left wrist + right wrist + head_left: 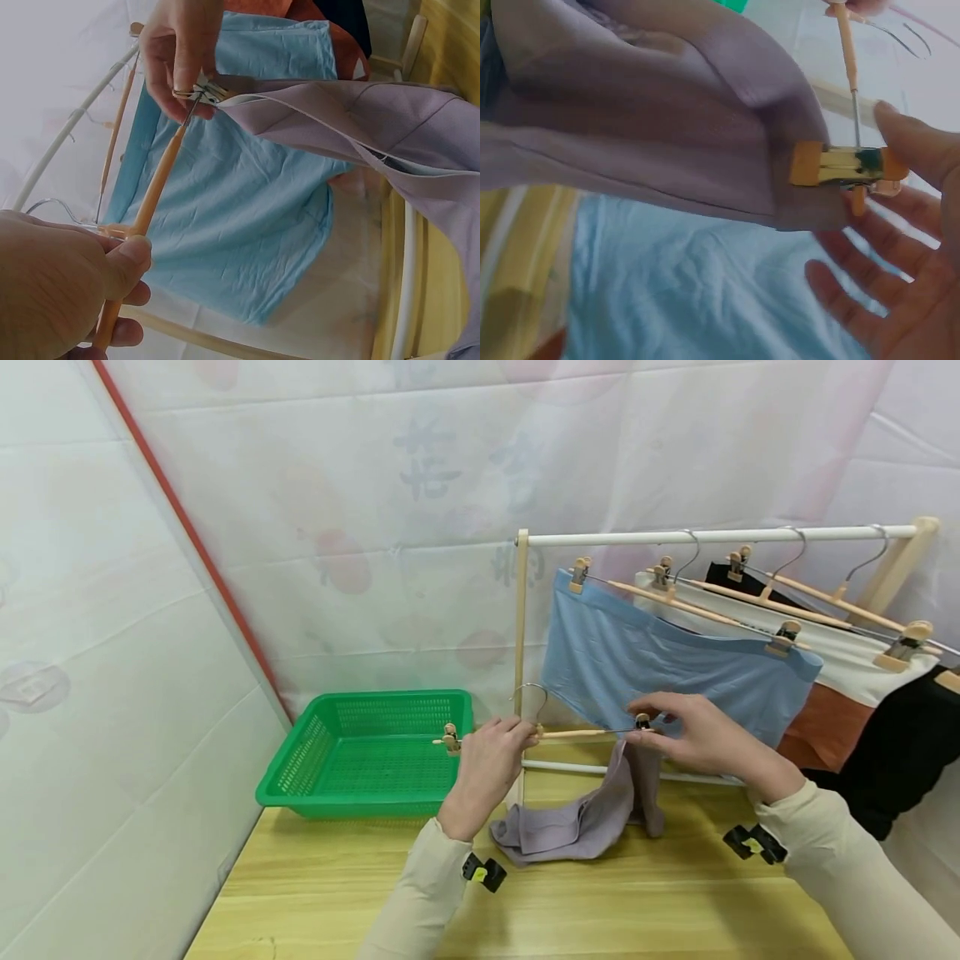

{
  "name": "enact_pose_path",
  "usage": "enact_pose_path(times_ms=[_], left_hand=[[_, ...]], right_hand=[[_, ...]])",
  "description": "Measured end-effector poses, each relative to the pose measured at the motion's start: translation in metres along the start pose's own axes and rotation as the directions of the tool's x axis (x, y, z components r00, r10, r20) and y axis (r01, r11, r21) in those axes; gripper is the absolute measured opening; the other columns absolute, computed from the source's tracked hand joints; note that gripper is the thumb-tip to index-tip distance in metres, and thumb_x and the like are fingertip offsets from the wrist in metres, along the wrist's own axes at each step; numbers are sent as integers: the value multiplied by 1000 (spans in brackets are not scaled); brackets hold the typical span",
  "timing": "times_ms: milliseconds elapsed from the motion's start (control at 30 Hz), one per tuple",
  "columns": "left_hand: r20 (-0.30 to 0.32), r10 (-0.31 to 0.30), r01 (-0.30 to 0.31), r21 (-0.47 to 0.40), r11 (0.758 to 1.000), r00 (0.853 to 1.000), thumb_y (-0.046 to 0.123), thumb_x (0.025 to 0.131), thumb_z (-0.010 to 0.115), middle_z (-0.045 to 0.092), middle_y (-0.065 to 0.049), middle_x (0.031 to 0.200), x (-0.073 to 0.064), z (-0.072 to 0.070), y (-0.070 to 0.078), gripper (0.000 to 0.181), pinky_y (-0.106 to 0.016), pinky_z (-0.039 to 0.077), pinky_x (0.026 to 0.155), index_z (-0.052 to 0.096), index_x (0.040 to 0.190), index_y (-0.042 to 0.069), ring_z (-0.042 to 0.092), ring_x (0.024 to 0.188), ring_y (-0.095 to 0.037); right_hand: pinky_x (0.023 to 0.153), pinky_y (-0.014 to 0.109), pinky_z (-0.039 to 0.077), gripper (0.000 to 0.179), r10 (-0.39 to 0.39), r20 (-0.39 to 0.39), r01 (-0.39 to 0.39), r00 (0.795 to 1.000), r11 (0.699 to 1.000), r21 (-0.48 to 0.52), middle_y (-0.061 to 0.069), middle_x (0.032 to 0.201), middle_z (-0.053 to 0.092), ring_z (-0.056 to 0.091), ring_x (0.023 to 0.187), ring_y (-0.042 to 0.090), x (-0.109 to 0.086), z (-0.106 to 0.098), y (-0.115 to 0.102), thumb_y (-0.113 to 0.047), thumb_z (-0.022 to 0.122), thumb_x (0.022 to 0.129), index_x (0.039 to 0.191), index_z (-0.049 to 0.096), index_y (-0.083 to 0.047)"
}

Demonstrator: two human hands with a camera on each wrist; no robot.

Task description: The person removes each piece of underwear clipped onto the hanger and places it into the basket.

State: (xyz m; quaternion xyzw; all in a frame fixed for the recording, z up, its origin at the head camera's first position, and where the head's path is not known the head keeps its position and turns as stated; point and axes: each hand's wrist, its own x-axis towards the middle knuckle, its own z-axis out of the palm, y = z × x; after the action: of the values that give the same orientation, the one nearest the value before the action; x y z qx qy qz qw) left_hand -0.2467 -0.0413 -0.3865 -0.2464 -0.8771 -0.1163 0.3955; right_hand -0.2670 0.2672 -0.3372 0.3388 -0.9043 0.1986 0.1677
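Note:
My left hand (491,756) grips the wooden bar (161,176) of a clip hanger near its hook (56,204), as the left wrist view shows. My right hand (701,735) is at the hanger's far end, thumb and forefinger about the clip (840,165). That clip bites the edge of a mauve-grey pair of underpants (667,127). The garment hangs down from there, its lower part lying on the table in the head view. Left of my left hand, the hanger's other clip (451,739) holds no cloth.
A green plastic basket (363,810) stands on the wooden table (322,893) at the left. Behind my hands, a rack with a white rail (600,538) bears light blue underpants (637,647), white-and-rust underpants (817,731) and black garments (892,760) on clip hangers.

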Motion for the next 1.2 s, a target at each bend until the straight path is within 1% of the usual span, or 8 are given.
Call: enact_pose_path(times_ms=[167,300,467,700,867,933,1033,1200], left_hand=[[2,4,-4,-6,1000,1000,32,98,64,75,10,85,-1,1,-2,15,-25,50,48,76,95,24,65,67,-12],[0,14,-14,-12,1000,1000,29,97,66,74,10,82,-2,2,-4,12,-24,48,48,76,93,23,64,65,-12],[-4,16,-16,-7,1000,1000,26,96,69,75,9,81,-2,2,-5,10,-24,47,47,77,92,22,65,65,-11],[8,15,-15,-20,1000,1000,25,98,67,75,8,82,-2,3,-6,13,-23,47,47,78,94,21,66,66,-12],[-35,29,-30,-26,999,999,25,97,68,75,9,80,-2,3,-6,12,-23,44,45,77,91,21,65,65,-11],[-43,33,-35,-30,999,999,24,97,68,74,9,79,-2,3,-7,12,-23,44,45,77,90,21,65,64,-11],[-35,34,-35,-31,999,999,25,98,66,73,9,78,-1,2,-7,14,-23,44,45,76,90,21,64,64,-12],[-22,27,-27,-21,999,999,27,99,65,71,8,75,-1,2,-8,17,-21,39,44,75,88,21,61,61,-11]], right_hand=[[74,24,56,25,17,-56,-11,998,995,95,-4,101,77,64,86,-4,-3,7,11,-16,78,89,114,75,-20],[69,20,53,25,20,-109,-5,994,991,131,-2,96,78,63,82,-8,-5,12,14,-13,80,87,112,77,-15],[61,20,52,27,20,-147,4,989,988,157,3,96,79,64,79,-7,-7,17,13,-11,80,86,113,78,-10],[53,17,44,23,-9,-189,38,982,988,150,12,102,80,71,87,0,-8,21,13,-7,79,86,109,80,-8],[49,16,40,22,-26,-200,54,980,989,139,13,98,80,70,73,1,-7,20,12,-5,79,86,108,80,-6],[49,15,40,21,-25,-201,53,979,989,135,12,98,80,70,74,1,-6,19,11,-6,79,86,108,80,-7],[56,14,47,21,-25,-201,52,979,991,126,6,95,81,70,83,-3,-5,19,11,-6,79,86,107,80,-10],[64,17,51,17,-10,-149,31,989,990,139,-7,85,78,66,76,-4,-4,20,11,-11,77,90,106,79,-18]])
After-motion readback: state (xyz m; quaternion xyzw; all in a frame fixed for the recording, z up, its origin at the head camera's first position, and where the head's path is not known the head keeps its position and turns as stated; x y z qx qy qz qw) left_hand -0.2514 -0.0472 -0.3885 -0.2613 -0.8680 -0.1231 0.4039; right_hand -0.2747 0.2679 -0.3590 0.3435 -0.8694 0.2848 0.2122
